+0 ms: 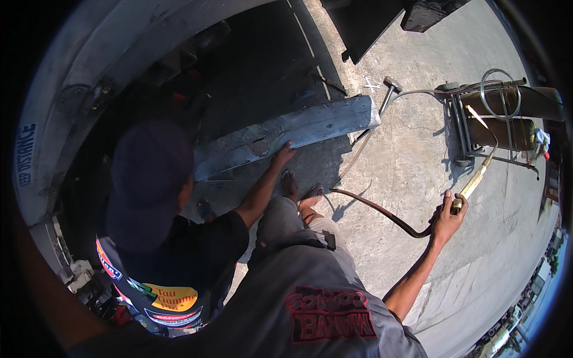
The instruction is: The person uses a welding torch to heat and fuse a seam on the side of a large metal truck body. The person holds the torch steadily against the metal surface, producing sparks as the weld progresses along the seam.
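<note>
My right hand [447, 222] is closed around the rear of a brass-coloured gas torch [476, 181], held out to the right. The torch points up and away from me, and its thin bent tip ends in a bright streak that looks like a flame. A dark reddish hose [382, 209] runs from my hand back toward my feet. My left arm [51, 292] shows dimly at the lower left, but its hand is out of view. Left of me, a co-worker's hand [285, 154] touches the near edge of a long grey-blue metal beam [310, 128].
The co-worker in a dark cap [150, 179] bends close at my left. A hammer [391, 86] stands beside the beam's far end. On the right lies a metal cart [465, 128] with gas cylinders [540, 102] and a coiled clear hose. Dark vehicle parts [370, 24] overhang at the top.
</note>
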A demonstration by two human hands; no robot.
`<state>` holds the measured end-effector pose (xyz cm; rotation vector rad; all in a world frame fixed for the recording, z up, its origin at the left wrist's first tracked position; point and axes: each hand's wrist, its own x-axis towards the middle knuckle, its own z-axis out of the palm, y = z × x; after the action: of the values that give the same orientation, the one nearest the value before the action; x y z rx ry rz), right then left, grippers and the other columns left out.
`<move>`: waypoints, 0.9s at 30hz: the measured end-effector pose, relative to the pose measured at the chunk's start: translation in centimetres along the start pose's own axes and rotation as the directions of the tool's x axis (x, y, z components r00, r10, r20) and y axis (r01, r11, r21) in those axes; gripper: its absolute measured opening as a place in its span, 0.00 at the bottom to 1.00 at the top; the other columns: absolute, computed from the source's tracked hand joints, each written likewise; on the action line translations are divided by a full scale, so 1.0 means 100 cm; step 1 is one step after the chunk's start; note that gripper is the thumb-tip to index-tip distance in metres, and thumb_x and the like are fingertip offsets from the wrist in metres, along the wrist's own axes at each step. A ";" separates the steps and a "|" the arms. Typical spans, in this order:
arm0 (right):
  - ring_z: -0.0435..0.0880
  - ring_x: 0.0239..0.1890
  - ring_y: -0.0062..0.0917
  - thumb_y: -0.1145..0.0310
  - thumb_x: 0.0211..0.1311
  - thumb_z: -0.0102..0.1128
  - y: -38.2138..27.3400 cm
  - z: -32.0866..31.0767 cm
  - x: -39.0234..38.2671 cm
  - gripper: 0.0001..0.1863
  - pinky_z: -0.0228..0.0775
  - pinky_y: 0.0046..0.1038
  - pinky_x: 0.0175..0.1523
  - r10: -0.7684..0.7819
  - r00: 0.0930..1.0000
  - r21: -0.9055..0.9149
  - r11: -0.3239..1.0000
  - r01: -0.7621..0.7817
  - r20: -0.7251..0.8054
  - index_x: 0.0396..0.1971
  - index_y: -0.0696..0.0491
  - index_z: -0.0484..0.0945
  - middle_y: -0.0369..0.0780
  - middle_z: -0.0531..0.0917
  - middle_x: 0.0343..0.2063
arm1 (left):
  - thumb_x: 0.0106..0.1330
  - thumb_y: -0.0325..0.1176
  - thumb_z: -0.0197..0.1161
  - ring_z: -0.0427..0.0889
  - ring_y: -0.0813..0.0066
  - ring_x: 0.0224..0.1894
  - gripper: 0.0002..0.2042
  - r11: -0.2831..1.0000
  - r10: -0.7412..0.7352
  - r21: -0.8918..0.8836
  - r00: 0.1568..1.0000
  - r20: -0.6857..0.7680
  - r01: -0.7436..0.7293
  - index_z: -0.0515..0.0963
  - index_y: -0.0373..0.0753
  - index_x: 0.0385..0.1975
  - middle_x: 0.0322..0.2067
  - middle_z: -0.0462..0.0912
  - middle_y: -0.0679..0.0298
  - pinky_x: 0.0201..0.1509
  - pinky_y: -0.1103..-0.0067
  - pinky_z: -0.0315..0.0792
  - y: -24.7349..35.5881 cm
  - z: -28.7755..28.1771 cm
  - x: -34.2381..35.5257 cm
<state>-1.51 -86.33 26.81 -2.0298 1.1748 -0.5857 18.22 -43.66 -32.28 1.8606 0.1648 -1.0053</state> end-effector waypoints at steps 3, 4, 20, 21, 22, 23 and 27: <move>0.70 0.18 0.16 0.54 0.72 0.71 0.002 0.000 -0.003 0.23 0.62 0.24 0.21 -0.003 1.000 0.031 1.000 0.003 0.012 0.54 0.54 0.75 0.33 0.74 0.20 | 0.75 0.50 0.66 0.77 0.61 0.62 0.31 0.964 -0.051 -0.254 0.995 0.088 0.072 0.70 0.37 0.70 0.60 0.78 0.44 0.69 0.70 0.66 0.008 0.018 0.012; 0.70 0.18 0.16 0.54 0.72 0.71 0.003 -0.007 -0.008 0.23 0.62 0.24 0.21 0.017 1.000 0.017 1.000 -0.016 -0.017 0.54 0.54 0.75 0.33 0.74 0.20 | 0.75 0.50 0.66 0.77 0.61 0.62 0.31 0.890 -0.085 -0.428 0.979 0.188 0.159 0.70 0.37 0.70 0.60 0.78 0.44 0.68 0.69 0.67 0.018 0.036 0.023; 0.71 0.20 0.15 0.57 0.71 0.72 0.014 -0.040 0.007 0.21 0.63 0.24 0.24 0.025 1.000 -0.030 0.999 -0.026 -0.004 0.54 0.53 0.76 0.33 0.76 0.23 | 0.73 0.47 0.67 0.74 0.54 0.64 0.36 -0.900 0.126 -0.191 0.652 0.748 0.392 0.64 0.28 0.72 0.62 0.74 0.37 0.67 0.66 0.68 0.037 0.094 -0.001; 0.71 0.20 0.16 0.57 0.71 0.72 0.018 -0.047 0.011 0.21 0.64 0.24 0.24 0.013 1.000 -0.070 0.997 -0.014 -0.006 0.54 0.52 0.76 0.33 0.77 0.23 | 0.74 0.44 0.66 0.66 0.52 0.70 0.38 -0.922 0.199 -0.099 0.678 0.708 0.375 0.57 0.28 0.74 0.67 0.67 0.37 0.72 0.68 0.62 0.033 0.099 -0.005; 0.71 0.21 0.16 0.57 0.71 0.72 0.026 -0.059 0.015 0.21 0.64 0.25 0.25 0.012 1.000 -0.109 0.994 -0.014 -0.016 0.54 0.52 0.76 0.33 0.77 0.24 | 0.76 0.42 0.64 0.58 0.50 0.76 0.40 -0.934 0.258 -0.011 0.700 0.666 0.356 0.50 0.27 0.77 0.72 0.59 0.38 0.76 0.70 0.56 0.020 0.097 -0.016; 0.71 0.21 0.16 0.58 0.71 0.72 0.029 -0.066 0.019 0.21 0.65 0.25 0.25 0.003 1.000 -0.137 0.991 -0.004 -0.007 0.55 0.51 0.76 0.33 0.78 0.24 | 0.77 0.39 0.62 0.50 0.48 0.82 0.42 -0.939 0.311 0.076 0.737 0.600 0.335 0.44 0.27 0.80 0.78 0.51 0.38 0.81 0.72 0.51 0.006 0.081 -0.024; 0.74 0.25 0.18 0.59 0.69 0.74 0.033 -0.107 0.042 0.20 0.68 0.25 0.30 -0.037 0.997 -0.284 0.957 0.056 0.070 0.55 0.50 0.78 0.34 0.80 0.27 | 0.70 0.28 0.68 0.55 0.67 0.81 0.40 -0.553 0.749 0.815 0.530 0.397 0.170 0.53 0.35 0.79 0.75 0.60 0.53 0.73 0.66 0.67 -0.038 0.016 -0.063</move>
<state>-8.57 -94.88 31.35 -2.3070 1.2340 -0.3866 11.28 -41.13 -30.77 3.1693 -1.7706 0.7895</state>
